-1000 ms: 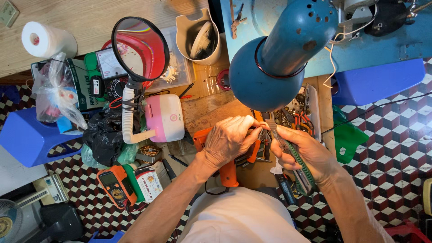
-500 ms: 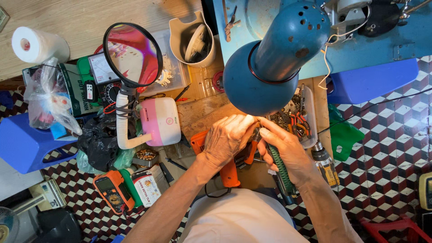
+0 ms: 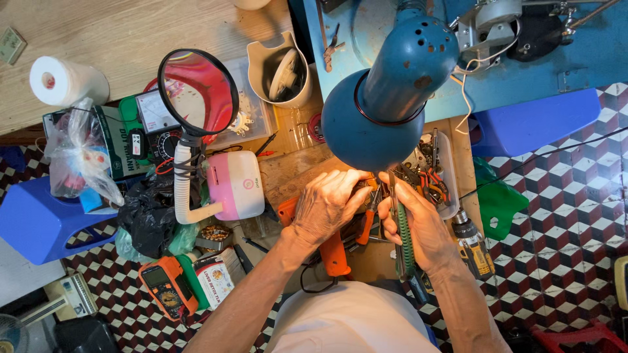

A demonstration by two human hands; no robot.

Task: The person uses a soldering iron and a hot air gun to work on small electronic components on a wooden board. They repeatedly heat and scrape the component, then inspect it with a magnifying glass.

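both hands point(image 3: 373, 216) drew closer; green screwdriver point(image 3: 402, 235) stays gripped in right.

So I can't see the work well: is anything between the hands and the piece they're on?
Nothing separates them: left hand rests on it, right hand holds a green-handled tool. The blue lamp shade only overhangs and hides it.

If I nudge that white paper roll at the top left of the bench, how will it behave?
The paper roll lies on its side on the wooden bench, so a push would probably send it rolling. It looks light for its bulk, with a hollow core showing. Its soft wound layers would likely dent under the fingers rather than slip.
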